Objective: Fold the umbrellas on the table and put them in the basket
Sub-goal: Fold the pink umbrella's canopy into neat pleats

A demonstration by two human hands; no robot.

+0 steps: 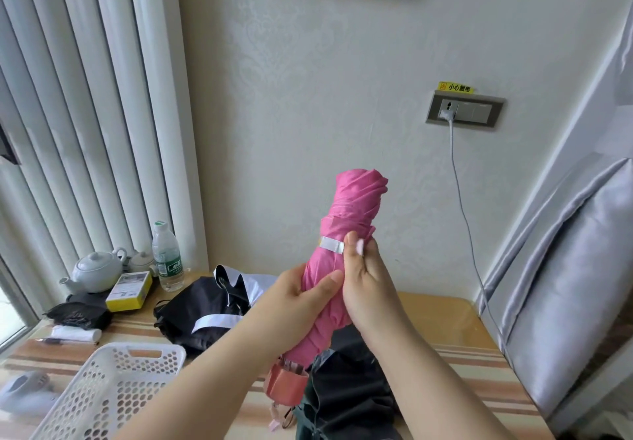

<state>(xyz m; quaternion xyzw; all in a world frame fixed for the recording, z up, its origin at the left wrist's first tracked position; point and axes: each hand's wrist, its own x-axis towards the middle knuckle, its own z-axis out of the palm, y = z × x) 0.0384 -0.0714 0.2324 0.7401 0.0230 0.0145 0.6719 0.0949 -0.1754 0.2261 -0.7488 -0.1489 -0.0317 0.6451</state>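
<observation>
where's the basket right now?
Head view, lower left: the white perforated basket sits on the striped table, left of the pink umbrella held in both hands, just in front of the black umbrella.

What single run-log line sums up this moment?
pink umbrella: rolled, strap closing | left hand: gripping it | right hand: pinching strap | basket: no umbrella seen inside

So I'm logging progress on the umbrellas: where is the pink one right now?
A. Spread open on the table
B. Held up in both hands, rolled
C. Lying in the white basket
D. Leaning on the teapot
B: the pink umbrella is rolled up, gripped by the left hand while the right hand pinches its strap; the white basket is below to the left.
</observation>
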